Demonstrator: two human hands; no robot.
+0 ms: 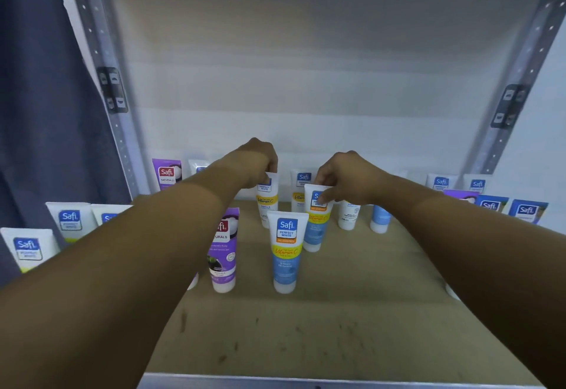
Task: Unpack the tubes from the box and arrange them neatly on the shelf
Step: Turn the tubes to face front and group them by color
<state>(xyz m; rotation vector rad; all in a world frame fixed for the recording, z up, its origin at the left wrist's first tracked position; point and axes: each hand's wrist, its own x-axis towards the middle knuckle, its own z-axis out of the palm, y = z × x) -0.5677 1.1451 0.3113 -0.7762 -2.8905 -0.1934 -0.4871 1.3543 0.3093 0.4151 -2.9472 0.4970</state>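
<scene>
Both my arms reach over the brown shelf board (352,312). My left hand (257,162) pinches the top edge of a white-and-yellow tube (267,201) that stands cap-down at the back. My right hand (343,180) pinches the top of a blue-and-yellow tube (317,223), also upright on its cap. In front of them stands another blue-and-yellow tube (286,250), with a purple tube (223,253) to its left, partly hidden by my left forearm. No box is in view.
Several more tubes stand along the back, among them a purple one (167,174) at the left and white ones (441,183) at the right. Other tubes stand at the left edge (27,247) and right edge (526,211). Grey metal uprights (517,82) frame the shelf.
</scene>
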